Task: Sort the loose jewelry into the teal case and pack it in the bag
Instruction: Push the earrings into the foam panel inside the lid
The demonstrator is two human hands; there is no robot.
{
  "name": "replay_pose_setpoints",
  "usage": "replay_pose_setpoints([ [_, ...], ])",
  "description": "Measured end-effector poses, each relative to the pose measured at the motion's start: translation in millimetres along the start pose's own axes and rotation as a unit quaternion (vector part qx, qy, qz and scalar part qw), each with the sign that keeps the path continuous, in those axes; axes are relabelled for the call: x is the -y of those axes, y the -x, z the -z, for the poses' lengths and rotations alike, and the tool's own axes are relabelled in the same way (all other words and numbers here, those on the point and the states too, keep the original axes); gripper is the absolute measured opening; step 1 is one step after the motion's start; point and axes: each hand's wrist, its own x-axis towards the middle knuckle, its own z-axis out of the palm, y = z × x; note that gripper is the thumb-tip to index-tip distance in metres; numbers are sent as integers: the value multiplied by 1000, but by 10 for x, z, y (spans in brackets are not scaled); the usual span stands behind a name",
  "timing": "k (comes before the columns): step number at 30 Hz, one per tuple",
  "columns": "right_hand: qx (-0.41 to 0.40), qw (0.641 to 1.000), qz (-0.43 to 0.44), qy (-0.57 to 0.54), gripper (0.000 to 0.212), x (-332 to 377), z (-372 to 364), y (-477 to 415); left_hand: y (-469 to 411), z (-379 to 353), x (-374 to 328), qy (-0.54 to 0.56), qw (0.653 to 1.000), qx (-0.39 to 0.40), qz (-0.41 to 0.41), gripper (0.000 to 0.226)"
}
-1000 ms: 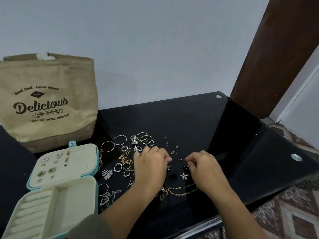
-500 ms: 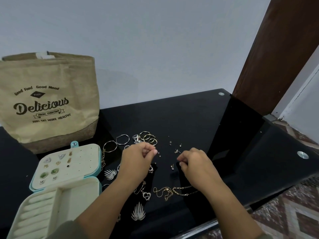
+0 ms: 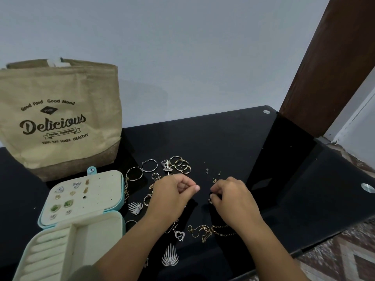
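Black glass bench (image 3: 233, 142) runs open to its far and right edges. The loose jewelry (image 3: 180, 165) lies under and just beyond my left grip (image 3: 170, 197) and right grip (image 3: 231, 197); both curl tight, contents I cannot tell. The teal case (image 3: 122, 191) lies open at left, before the bag (image 3: 60, 118).

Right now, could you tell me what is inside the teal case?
Earrings are pinned on its lid panel; the ring rolls look bare, but the left arm covers the base's near corner.

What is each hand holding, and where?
Right hand pinches a small earring; which part is unclear. Left hand is pinched shut; contents cannot be told.
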Motion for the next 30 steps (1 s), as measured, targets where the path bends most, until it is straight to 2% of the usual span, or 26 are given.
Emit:
replay_pose_setpoints([
  [4,-39,999,-28,-18,17,-68,48,17,19,-80,19,-1,1000,10,0,8],
  [9,-39,999,-37,-9,19,-145,111,-51,12,-91,37,17,1000,-1,25,9],
  [18,-19,999,34,26,20,-117,10,-277,31,-109,37,27,999,-8,22,11],
  [23,6,993,78,84,20,-109,-18,-389,44,-102,46,21,1000,-3,18,9],
  [30,29,988,90,123,15,-66,-87,-414,47,-104,56,38,999,-13,24,9],
])
